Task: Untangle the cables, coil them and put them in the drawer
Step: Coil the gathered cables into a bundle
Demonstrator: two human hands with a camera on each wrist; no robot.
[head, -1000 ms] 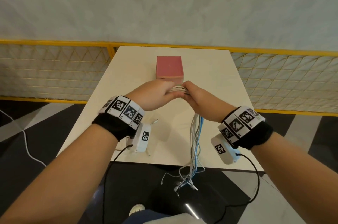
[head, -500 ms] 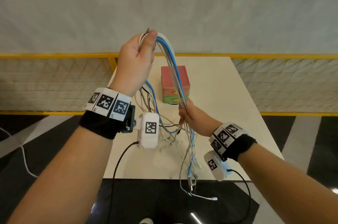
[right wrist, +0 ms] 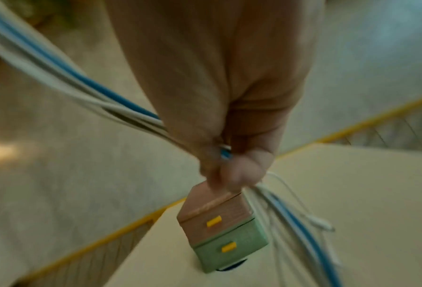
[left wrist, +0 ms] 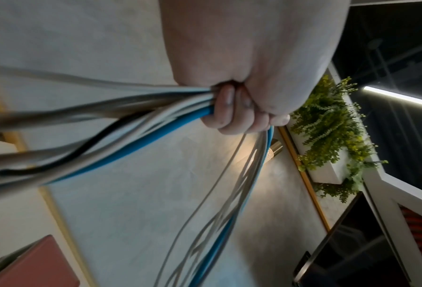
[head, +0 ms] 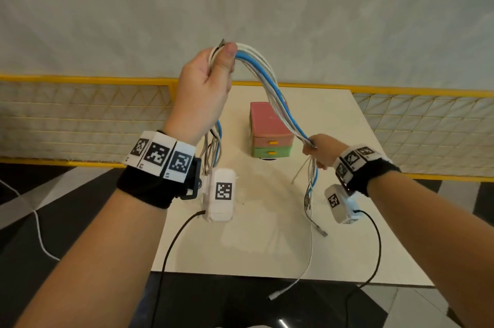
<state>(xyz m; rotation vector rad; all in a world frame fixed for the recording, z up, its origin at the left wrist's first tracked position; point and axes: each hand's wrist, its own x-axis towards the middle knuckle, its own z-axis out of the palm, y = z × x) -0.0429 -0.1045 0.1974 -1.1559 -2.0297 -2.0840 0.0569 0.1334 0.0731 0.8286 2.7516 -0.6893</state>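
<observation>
A bundle of white, blue and black cables (head: 278, 97) arcs through the air between my hands. My left hand (head: 211, 79) is raised high over the table and grips the bundle's top, fingers (left wrist: 232, 114) curled round it. Lower and to the right, my right hand (head: 318, 149) grips the same bundle (right wrist: 87, 85) beside the drawer box. Loose cable ends hang from both hands; one white end (head: 286, 287) trails over the table's front edge. The small drawer box (head: 270, 132) has a pink top drawer and a green lower drawer (right wrist: 229, 246), both closed, with yellow handles.
The cream table (head: 347, 234) has its front edge near me, with dark floor below. A yellow-framed mesh fence (head: 80, 113) runs behind the table along a grey wall. A white cord (head: 37, 226) lies on the floor at left.
My hands were together at the drawer box gripping the bundle. The left hand has lifted its end high, and the right has slid down and out to the right, stretching the cables into an arc.
</observation>
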